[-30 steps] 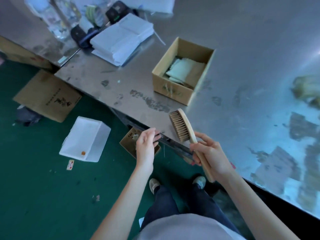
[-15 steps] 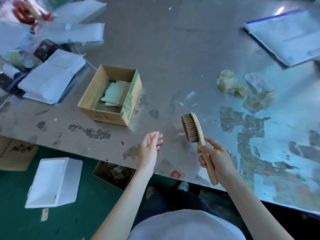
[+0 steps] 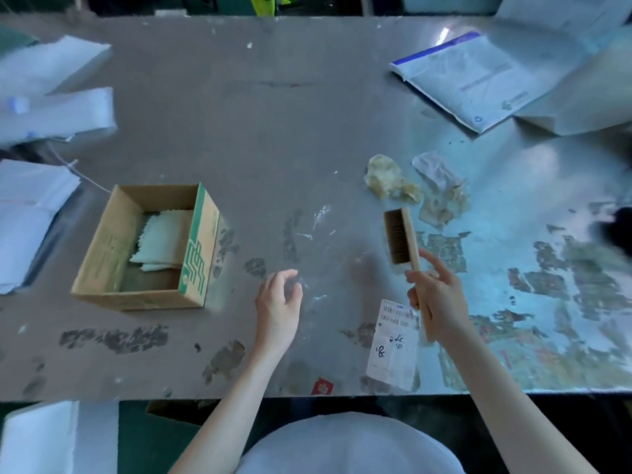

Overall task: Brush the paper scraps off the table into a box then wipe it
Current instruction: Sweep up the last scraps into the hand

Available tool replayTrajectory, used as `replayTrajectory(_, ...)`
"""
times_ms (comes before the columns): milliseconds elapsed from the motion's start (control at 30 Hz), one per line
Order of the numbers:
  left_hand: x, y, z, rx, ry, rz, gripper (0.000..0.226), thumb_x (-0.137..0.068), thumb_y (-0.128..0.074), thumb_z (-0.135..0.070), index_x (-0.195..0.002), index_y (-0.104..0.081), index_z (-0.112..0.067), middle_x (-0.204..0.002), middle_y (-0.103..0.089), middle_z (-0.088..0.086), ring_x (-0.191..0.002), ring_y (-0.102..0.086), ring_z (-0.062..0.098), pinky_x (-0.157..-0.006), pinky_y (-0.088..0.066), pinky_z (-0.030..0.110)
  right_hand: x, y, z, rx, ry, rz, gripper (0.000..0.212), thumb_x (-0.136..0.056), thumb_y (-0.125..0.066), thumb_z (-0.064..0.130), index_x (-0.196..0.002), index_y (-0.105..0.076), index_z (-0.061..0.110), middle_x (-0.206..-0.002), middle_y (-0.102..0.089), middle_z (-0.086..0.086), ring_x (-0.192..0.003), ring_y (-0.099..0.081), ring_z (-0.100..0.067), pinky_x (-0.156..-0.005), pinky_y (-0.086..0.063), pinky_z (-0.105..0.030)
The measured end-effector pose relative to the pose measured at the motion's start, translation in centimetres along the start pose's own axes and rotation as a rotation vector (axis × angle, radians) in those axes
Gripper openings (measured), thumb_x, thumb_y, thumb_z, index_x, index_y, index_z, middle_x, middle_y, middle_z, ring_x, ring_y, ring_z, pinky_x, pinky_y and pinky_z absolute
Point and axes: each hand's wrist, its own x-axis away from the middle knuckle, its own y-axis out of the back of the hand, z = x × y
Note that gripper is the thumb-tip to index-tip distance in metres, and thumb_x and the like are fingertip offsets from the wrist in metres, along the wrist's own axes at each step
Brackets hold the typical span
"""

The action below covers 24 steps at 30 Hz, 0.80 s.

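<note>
My right hand (image 3: pixel 439 302) grips the handle of a wooden brush (image 3: pixel 402 238), held above the metal table (image 3: pixel 273 131) with its bristles facing left. Just beyond the brush head lie crumpled paper scraps (image 3: pixel 390 179) and torn, flattened pieces (image 3: pixel 441 196). A white printed label (image 3: pixel 393 350) lies flat below my right hand near the front edge. My left hand (image 3: pixel 278 306) hovers over the table with fingers apart, holding nothing. An open cardboard box (image 3: pixel 102 265) with green print stands at the left, with a white cloth (image 3: pixel 164 237) inside.
Stacks of white bags (image 3: pixel 30 213) lie along the left edge, with more white packets (image 3: pixel 58 107) behind them. A blue-edged mailer (image 3: pixel 472 80) lies at the back right. A small red sticker (image 3: pixel 322 386) sits at the front edge. A white box (image 3: pixel 41 436) rests on the green floor.
The view has swung from the table's left edge and floor to the table's middle. My left hand rose from below the edge to over the table. The brush moved toward the scraps.
</note>
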Motion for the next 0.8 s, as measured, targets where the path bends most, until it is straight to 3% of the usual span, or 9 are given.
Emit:
replayTrajectory(133,-1.0,0.2,1.2,-0.167,-0.168,-0.014,0.023,-0.090,-0.058,-0.012,-0.113,-0.060,-0.006,-0.116,-0.057,0.006,-0.110,-0.054,0.024,-0.095,-0.034,0.026,-4.4,0.7,2.4,-0.036,0.052,-0.174,0.045,-0.082,-0.055,-0.008,-0.117,-0.057,0.020,-0.070,-0.051,-0.010,-0.038,-0.039,-0.014,-0.038,-0.031,-0.020)
replayTrajectory(267,-1.2,0.4,2.5,-0.315,-0.218,0.014,0.027,-0.090,-0.057,-0.017,-0.116,-0.057,-0.010,-0.122,-0.054,0.005,-0.114,-0.050,0.027,-0.092,-0.036,0.040,-8.3,1.4,3.8,-0.011,0.112,-0.384,0.047,-0.081,-0.059,-0.002,-0.123,-0.058,0.019,-0.074,-0.052,-0.009,-0.043,-0.040,-0.016,-0.038,-0.034,-0.019)
replayTrajectory(433,-1.1,0.8,3.0,-0.496,-0.258,0.052,0.036,-0.088,-0.046,-0.030,-0.118,-0.056,-0.014,-0.126,-0.053,0.004,-0.113,-0.048,0.026,-0.086,-0.036,0.042,-11.6,2.5,4.6,0.084,0.132,-0.558,0.056,-0.078,-0.059,0.001,-0.129,-0.057,0.024,-0.092,-0.058,-0.008,-0.076,-0.055,-0.025,-0.072,-0.048,-0.034)
replayTrajectory(567,-1.3,0.8,3.3,-0.460,-0.241,0.063,0.034,-0.088,-0.058,-0.023,-0.120,-0.054,-0.013,-0.128,-0.051,0.006,-0.116,-0.047,0.029,-0.090,-0.037,0.044,-11.8,2.8,3.8,0.204,0.135,-0.533,0.060,-0.080,-0.059,0.000,-0.135,-0.054,0.023,-0.104,-0.058,-0.008,-0.082,-0.056,-0.023,-0.075,-0.044,-0.026)
replayTrajectory(667,-1.4,0.8,3.1,-0.404,-0.232,0.061,0.036,-0.087,-0.062,-0.019,-0.121,-0.054,-0.011,-0.128,-0.050,0.008,-0.116,-0.048,0.031,-0.093,-0.038,0.044,-11.3,2.3,2.6,0.261,0.159,-0.476,0.060,-0.079,-0.061,0.003,-0.134,-0.054,0.024,-0.110,-0.063,-0.013,-0.079,-0.057,-0.023,-0.079,-0.049,-0.033)
replayTrajectory(733,-1.5,0.7,2.9,-0.380,-0.223,0.068,0.036,-0.088,-0.059,-0.023,-0.122,-0.053,-0.010,-0.129,-0.049,0.008,-0.117,-0.047,0.030,-0.093,-0.037,0.043,-10.4,1.7,1.6,0.317,0.162,-0.401,0.059,-0.079,-0.063,0.006,-0.133,-0.055,0.025,-0.105,-0.065,-0.017,-0.066,-0.054,-0.020,-0.071,-0.049,-0.034)
replayTrajectory(800,-1.6,0.6,2.5,-0.376,-0.224,0.082,0.041,-0.089,-0.048,-0.035,-0.123,-0.051,-0.011,-0.129,-0.047,0.006,-0.118,-0.047,0.028,-0.094,-0.037,0.041,-9.1,0.8,0.6,0.392,0.182,-0.309,0.057,-0.079,-0.064,0.007,-0.133,-0.055,0.025,-0.096,-0.064,-0.014,-0.060,-0.052,-0.016,-0.059,-0.048,-0.022)
